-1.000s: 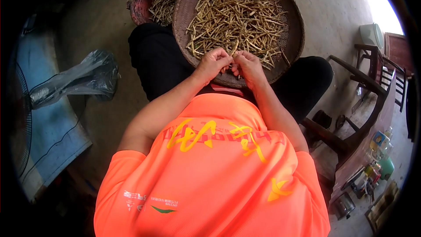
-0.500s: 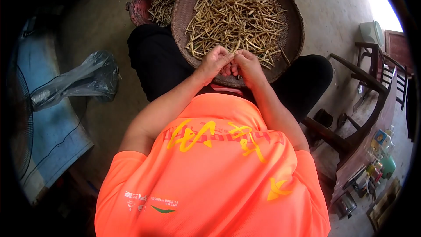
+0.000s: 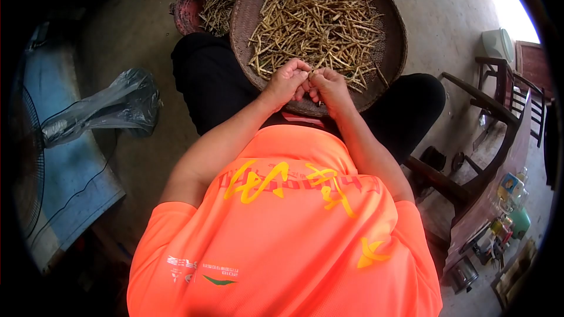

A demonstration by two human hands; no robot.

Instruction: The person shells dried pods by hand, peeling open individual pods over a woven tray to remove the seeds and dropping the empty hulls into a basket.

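Note:
Dried bean pods (image 3: 317,23), tan and slender, lie heaped in a round woven basket (image 3: 395,53) between my knees. Over the basket's near rim, my left hand (image 3: 288,82) and my right hand (image 3: 330,87) meet, with fingertips almost touching. Both hands are closed in a pinch on what looks like one bean pod, mostly covered by the fingers. Small dark bits, perhaps loose beans, show on the basket's floor around the heap.
Behind the basket's left side stands a reddish tub (image 3: 187,12) with more pods or husks in it. A clear plastic bag (image 3: 132,103) hangs by a blue surface (image 3: 88,164) and a fan (image 3: 29,164) on the left. Wooden chairs (image 3: 490,103) stand at the right.
My left hand's fingers have lifted and shifted slightly. Both hands stay together over the near rim; the basket and heap look the same.

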